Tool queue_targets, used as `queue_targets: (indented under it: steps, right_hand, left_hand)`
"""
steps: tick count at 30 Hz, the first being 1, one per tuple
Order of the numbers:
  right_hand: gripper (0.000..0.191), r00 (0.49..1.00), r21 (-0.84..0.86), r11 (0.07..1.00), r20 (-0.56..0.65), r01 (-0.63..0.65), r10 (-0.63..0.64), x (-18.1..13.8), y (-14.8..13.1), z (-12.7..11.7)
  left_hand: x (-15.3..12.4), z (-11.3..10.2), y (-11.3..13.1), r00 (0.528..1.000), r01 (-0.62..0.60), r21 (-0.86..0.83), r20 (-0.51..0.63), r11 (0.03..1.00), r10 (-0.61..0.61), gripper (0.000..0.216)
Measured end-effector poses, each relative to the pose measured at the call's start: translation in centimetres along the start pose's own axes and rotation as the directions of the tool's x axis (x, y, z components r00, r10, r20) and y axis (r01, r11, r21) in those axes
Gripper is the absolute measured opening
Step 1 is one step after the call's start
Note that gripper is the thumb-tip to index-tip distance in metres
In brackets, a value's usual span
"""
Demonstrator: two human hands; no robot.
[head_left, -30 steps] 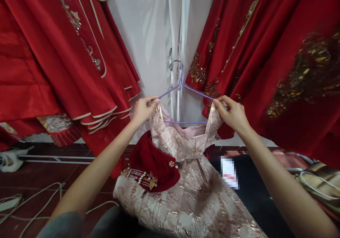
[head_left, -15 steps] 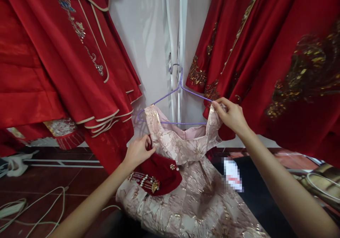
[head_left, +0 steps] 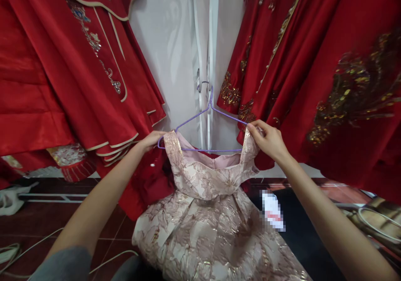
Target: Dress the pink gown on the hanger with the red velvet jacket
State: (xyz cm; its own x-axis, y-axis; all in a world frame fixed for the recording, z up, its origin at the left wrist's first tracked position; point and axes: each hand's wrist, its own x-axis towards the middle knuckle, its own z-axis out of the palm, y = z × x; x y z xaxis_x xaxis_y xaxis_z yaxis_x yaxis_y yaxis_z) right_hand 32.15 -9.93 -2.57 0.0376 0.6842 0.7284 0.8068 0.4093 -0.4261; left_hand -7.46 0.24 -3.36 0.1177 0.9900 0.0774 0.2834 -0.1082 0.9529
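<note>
A pale pink and gold brocade dress [head_left: 216,214] with wide shoulder straps hangs on a purple hanger [head_left: 194,116]. At the right shoulder, my right hand [head_left: 266,136] is closed on the dress strap, thumb in front, against the hanger's arm. My left hand [head_left: 153,141] is at the hanger's left end, beside the other strap. Its fingertips go behind the hanger and strap, so their grip is hidden. Dark red velvet cloth [head_left: 156,180] with a small pearl lies below that hand, partly behind the dress.
Red embroidered garments [head_left: 106,63] hang on the left, and red garments with gold sequins [head_left: 278,76] on the right. White panels and a pale metal upright [head_left: 210,55] stand behind the hanger. Pale cables [head_left: 40,243] lie on the dark red tiled floor.
My left hand has moved up from the dress's left side to the hanger's left end. The red velvet cloth with ornaments no longer lies across the dress front. My right hand keeps its grip.
</note>
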Motion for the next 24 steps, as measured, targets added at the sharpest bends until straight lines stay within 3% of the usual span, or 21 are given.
queue_targets:
  steps: [5,8,11,15,18,24]
  right_hand:
    - [0.033,0.999,0.035,0.999,0.01,-0.036,0.036,-0.1,0.2,0.3]
    - [0.035,0.996,0.084,0.994,0.057,-0.069,0.064,0.3,0.6,0.3]
    - [0.045,0.983,0.132,0.988,0.176,-0.077,0.053,1.5,1.0,0.4]
    - [0.06,0.93,0.203,0.977,0.368,-0.059,-0.02,4.0,0.9,1.5]
    - [0.069,0.828,0.288,0.948,0.559,-0.136,-0.051,5.7,0.5,2.9]
    - [0.076,0.528,0.265,0.803,0.846,-0.534,0.072,7.1,-0.1,4.3]
  left_hand:
    - [0.7,2.6,6.9,0.969,-0.154,-0.095,0.182,0.983,0.17,0.034]
    - [-0.3,5.0,9.8,0.94,-0.274,-0.12,0.176,0.954,0.292,0.036]
    - [-0.5,6.6,10.7,0.933,-0.321,-0.073,0.149,0.944,0.329,0.038]
    - [0.1,7.2,10.2,0.938,-0.272,-0.078,0.201,0.959,0.282,0.029]
    - [0.4,7.1,9.9,0.936,-0.231,-0.081,0.253,0.97,0.244,0.023]
    - [0.6,6.8,9.7,0.942,-0.191,-0.073,0.265,0.979,0.204,0.025]
